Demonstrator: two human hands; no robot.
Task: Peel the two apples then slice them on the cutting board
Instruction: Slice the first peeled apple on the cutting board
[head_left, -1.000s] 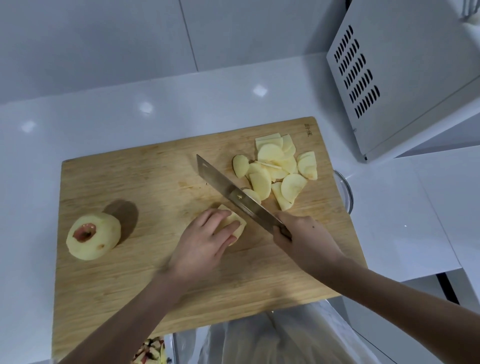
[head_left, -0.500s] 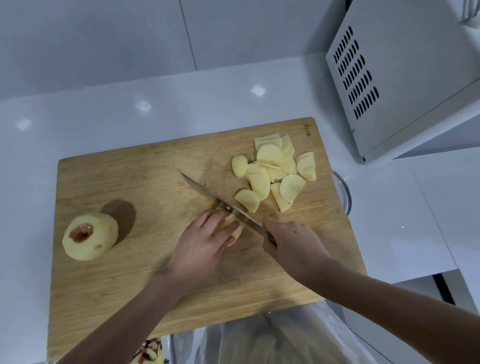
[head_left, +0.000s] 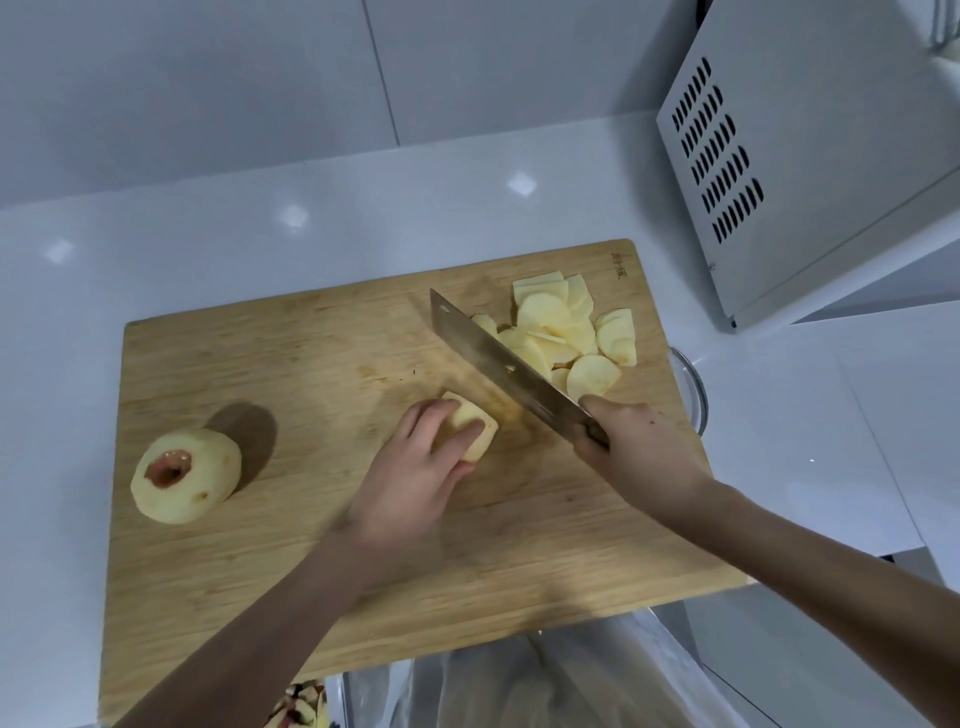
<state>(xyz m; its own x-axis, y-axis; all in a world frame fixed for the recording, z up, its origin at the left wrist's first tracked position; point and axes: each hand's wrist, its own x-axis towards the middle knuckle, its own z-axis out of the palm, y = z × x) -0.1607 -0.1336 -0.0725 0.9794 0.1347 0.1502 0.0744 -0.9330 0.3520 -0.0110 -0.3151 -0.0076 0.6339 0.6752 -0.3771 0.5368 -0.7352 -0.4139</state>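
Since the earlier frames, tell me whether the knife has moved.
Yes. The knife has shifted right across the cutting board, off the apple piece and toward the slice pile.

Whole apple (head_left: 185, 475) board (head_left: 291, 561) left; slices (head_left: 566, 332) far right.

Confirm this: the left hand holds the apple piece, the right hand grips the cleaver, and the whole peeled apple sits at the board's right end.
One error: the head view shows the whole peeled apple at the left end of the board. The left hand does hold the apple piece; the right hand grips the cleaver.
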